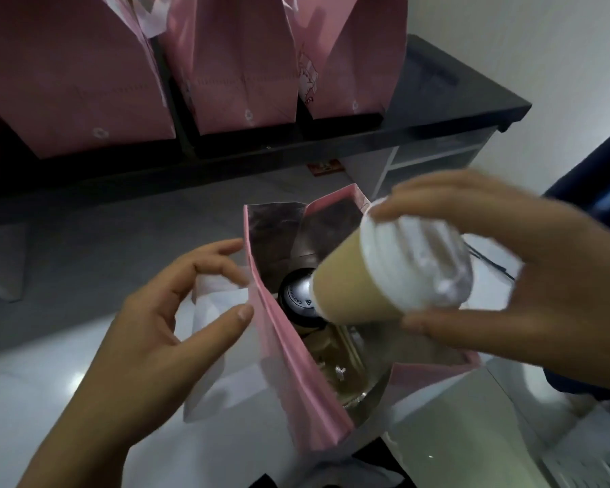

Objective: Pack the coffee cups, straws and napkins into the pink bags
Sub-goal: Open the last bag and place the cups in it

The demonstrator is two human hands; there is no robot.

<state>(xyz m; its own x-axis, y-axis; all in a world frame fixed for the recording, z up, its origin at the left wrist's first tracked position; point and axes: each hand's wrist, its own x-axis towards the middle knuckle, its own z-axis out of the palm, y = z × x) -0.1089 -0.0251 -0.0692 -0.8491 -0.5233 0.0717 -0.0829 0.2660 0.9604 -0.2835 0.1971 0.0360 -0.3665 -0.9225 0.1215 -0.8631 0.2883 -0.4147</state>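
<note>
An open pink bag [296, 375] with a silvery lining stands in the middle. Inside it sits a cup with a dark lid [296, 297]. My right hand [507, 276] grips a tan coffee cup [353, 287] by its clear domed lid, tilted with its base over the bag's mouth. My left hand [162, 329] is beside the bag's left wall, fingers spread, touching a white handle strap [212, 294]. No straws or napkins are plainly visible.
Three closed pink bags [240, 65] stand in a row on a dark shelf [455, 100] at the back. The bag stands on a shiny grey surface [50, 346]. A dark blue object [599, 177] is at the right edge.
</note>
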